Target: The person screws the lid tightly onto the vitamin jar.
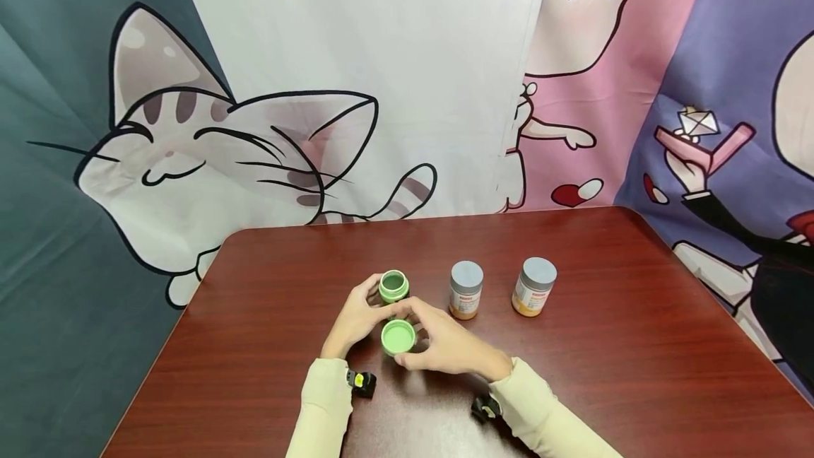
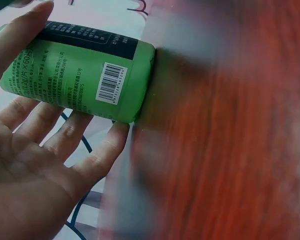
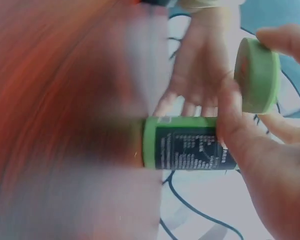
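My left hand [image 1: 358, 320] grips a green bottle [image 1: 393, 287] that stands uncapped, its round mouth facing up. In the left wrist view, the thumb lies along the dark label of the bottle [image 2: 80, 65] and the fingers reach round the other side, near a white barcode. A green lid [image 1: 398, 337] is pinched by the fingers and thumb of my right hand [image 1: 448, 341], just on the near side of the bottle. The lid's hollow inside shows in the head view. From the right wrist, the lid [image 3: 260, 75] appears tilted beside the bottle's upper end, apart from its mouth.
Two jars with grey lids, a nearer jar [image 1: 466, 290] and a farther-right jar [image 1: 534, 287], stand upright to the right of my hands. The brown wooden table [image 1: 604, 359] runs back to a cartoon-printed cloth [image 1: 407, 55].
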{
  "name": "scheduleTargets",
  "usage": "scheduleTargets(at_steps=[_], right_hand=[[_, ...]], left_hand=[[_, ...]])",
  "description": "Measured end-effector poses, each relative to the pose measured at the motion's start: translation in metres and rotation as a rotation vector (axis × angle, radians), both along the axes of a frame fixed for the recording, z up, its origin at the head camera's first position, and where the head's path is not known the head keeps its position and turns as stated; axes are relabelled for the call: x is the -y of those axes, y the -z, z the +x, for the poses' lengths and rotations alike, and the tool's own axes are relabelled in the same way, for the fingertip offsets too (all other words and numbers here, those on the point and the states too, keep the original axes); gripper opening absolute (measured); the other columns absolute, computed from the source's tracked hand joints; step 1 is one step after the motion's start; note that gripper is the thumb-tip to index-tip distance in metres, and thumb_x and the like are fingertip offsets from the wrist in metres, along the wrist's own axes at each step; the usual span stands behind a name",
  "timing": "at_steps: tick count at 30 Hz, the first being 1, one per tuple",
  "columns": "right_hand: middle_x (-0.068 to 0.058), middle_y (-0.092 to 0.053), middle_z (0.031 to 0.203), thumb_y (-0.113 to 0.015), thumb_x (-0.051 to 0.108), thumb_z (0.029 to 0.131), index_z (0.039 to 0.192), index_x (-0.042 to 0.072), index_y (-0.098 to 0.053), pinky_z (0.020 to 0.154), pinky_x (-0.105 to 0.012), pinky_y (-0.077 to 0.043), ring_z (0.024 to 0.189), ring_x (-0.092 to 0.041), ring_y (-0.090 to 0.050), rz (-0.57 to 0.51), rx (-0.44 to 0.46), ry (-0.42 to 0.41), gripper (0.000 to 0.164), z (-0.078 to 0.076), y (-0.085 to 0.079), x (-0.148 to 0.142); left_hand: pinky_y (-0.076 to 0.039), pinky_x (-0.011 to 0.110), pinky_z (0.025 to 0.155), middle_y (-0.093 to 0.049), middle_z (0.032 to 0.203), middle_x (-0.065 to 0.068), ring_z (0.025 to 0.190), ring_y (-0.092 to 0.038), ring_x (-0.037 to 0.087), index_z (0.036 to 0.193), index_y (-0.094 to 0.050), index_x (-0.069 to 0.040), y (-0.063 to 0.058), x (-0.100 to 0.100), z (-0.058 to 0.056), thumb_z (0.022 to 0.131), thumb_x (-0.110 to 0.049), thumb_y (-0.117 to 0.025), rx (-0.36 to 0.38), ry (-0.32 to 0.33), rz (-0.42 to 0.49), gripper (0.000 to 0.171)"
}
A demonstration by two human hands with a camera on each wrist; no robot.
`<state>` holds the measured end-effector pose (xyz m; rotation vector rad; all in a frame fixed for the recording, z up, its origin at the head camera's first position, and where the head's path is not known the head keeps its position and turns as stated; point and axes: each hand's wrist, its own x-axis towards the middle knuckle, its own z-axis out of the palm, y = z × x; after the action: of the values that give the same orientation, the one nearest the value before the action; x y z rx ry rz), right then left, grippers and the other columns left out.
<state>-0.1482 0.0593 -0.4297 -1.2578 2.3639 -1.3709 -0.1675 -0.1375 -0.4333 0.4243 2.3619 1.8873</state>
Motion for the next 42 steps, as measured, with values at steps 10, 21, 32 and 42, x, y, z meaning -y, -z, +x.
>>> scheduleTargets(at_steps=[10, 21, 32, 42], right_hand=[[-0.022, -0.053, 0.113, -0.069, -0.001, 0.078, 0.120, -0.010, -0.034, 0.071, -0.026, -0.052, 0.087, -0.017, -0.061, -0.459, 0.480, -0.042, 0.055, -0.004, -0.008, -0.005], [-0.015, -0.051, 0.112, -0.068, -0.013, 0.072, 0.115, -0.012, -0.034, 0.078, -0.026, -0.051, 0.095, -0.018, -0.059, -0.727, 0.717, -0.132, 0.055, -0.007, -0.010, -0.006], [-0.012, -0.057, 0.103, -0.049, 0.022, 0.095, 0.116, -0.015, -0.041, 0.076, -0.024, -0.047, 0.090, -0.015, -0.057, -0.726, 0.666, -0.115, 0.043, -0.008, -0.012, -0.007], [0.000, -0.061, 0.078, -0.023, 0.039, 0.101, 0.107, 0.012, -0.033, 0.056, -0.034, -0.052, 0.064, -0.017, -0.057, -0.661, 0.849, -0.070, 0.029, -0.004, -0.019, -0.004]], left_hand=[[-0.046, 0.039, 0.088, -0.062, 0.115, 0.003, 0.101, -0.059, 0.018, 0.123, -0.053, -0.012, 0.010, -0.001, -0.005, 0.080, -0.010, -0.071, 0.002, -0.060, -0.055, 0.047], [-0.047, 0.033, 0.084, -0.061, 0.117, -0.006, 0.101, -0.059, 0.013, 0.121, -0.054, -0.027, 0.029, 0.003, -0.012, 0.077, -0.029, -0.075, 0.008, -0.073, -0.066, 0.050], [-0.046, 0.036, 0.087, -0.062, 0.115, -0.003, 0.104, -0.058, 0.016, 0.122, -0.053, -0.021, 0.014, 0.000, -0.006, 0.079, -0.020, -0.073, 0.009, -0.060, -0.074, 0.047], [-0.046, 0.037, 0.087, -0.064, 0.109, -0.004, 0.099, -0.060, 0.014, 0.123, -0.052, -0.016, -0.005, -0.003, 0.004, 0.078, -0.021, -0.074, 0.007, -0.042, -0.077, 0.050]])
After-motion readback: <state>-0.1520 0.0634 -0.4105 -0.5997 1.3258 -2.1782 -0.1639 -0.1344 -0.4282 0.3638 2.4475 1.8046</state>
